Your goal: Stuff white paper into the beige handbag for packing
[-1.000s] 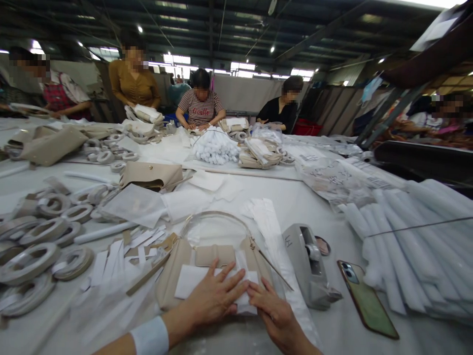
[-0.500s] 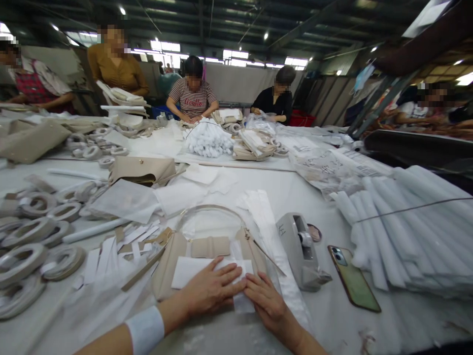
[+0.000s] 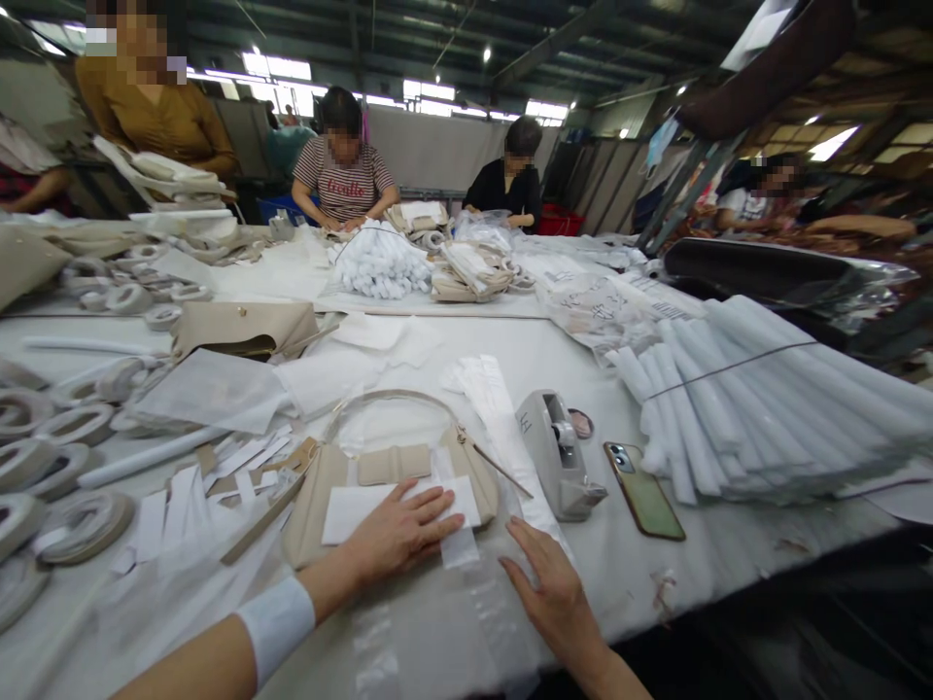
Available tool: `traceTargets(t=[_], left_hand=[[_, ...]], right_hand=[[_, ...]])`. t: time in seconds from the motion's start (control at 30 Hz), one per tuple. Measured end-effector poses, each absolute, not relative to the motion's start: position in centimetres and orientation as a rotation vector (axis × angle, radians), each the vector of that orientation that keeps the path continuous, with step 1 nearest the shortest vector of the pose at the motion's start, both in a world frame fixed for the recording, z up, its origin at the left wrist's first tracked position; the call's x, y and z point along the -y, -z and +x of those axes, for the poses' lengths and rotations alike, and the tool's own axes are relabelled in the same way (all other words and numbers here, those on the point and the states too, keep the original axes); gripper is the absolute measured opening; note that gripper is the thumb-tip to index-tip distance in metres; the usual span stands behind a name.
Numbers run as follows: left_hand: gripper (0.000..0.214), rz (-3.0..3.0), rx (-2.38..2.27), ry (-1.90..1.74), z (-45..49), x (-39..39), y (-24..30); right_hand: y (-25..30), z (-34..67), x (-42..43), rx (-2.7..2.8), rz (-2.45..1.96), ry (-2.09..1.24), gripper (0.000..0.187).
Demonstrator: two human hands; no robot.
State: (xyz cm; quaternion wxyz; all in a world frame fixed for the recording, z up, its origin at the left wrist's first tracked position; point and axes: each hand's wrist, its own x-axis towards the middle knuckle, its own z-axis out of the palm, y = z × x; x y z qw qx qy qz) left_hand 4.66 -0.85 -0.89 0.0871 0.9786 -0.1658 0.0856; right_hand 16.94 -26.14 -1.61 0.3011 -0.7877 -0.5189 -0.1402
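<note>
A beige handbag (image 3: 306, 520) lies on the table in front of me, its curved strap (image 3: 394, 394) stretched away from me. Across its front are a small beige flap or wallet-like piece (image 3: 394, 465) and a folded white sheet (image 3: 350, 513). My left hand (image 3: 404, 530) rests flat on the white sheet, fingers extended. To the right of the bag, my right hand (image 3: 550, 588) is held with thumb and fingers apart and nothing in it. Clear plastic (image 3: 437, 642) spreads below the bag; whether it encloses the bag I cannot tell.
A grey tape dispenser (image 3: 558, 457) and a phone (image 3: 645, 491) lie to the right, before a tied bundle of white foam rolls (image 3: 758, 389). Coiled straps (image 3: 87, 525) and paper strips (image 3: 190, 506) cover the left. Another open beige bag (image 3: 240, 331) sits beyond. Co-workers are across the table.
My right hand has come away from the white sheet and my left hand, moving right with its fingers spreading. My left hand stays on the sheet. The view has turned rightward.
</note>
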Motion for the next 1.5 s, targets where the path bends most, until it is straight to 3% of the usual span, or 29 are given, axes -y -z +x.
traceTargets(t=[0.23, 0.37, 0.53, 0.67, 0.83, 0.97, 1.27, 1.5], left_hand=[[0.043, 2.937, 0.483, -0.300, 4.6, 1.0, 1.2], [0.043, 2.947, 0.494, -0.283, 4.6, 0.9, 1.5], [0.044, 2.952, 0.500, -0.265, 4.6, 0.8, 1.4], [0.045, 2.950, 0.496, -0.268, 4.6, 0.9, 1.5], [0.045, 2.943, 0.485, -0.289, 4.6, 0.9, 1.8], [0.044, 2.947, 0.482, -0.255, 4.5, 0.9, 1.6], [0.042, 2.978, 0.465, -0.222, 4.1, 1.1, 1.2], [0.041, 2.974, 0.513, -0.277, 4.1, 1.0, 1.2]], right_hand=[[-0.4, 16.5, 22.4, 1.837, -1.863, 0.317, 0.024], [1.8, 15.5, 24.9, 1.352, -2.182, 0.241, 0.016], [4.7, 12.6, 27.2, 1.048, -2.475, 0.153, 0.030], [4.5, 11.7, 26.4, 0.951, -2.389, 0.010, 0.032], [4.3, 10.6, 25.0, 0.572, -2.109, -0.513, 0.026], [6.0, 9.0, 25.2, 0.266, -1.905, -0.700, 0.035], [6.6, 5.7, 26.3, 0.183, -1.821, -0.723, 0.046], [7.8, 5.5, 28.4, 0.475, -2.113, -0.516, 0.050]])
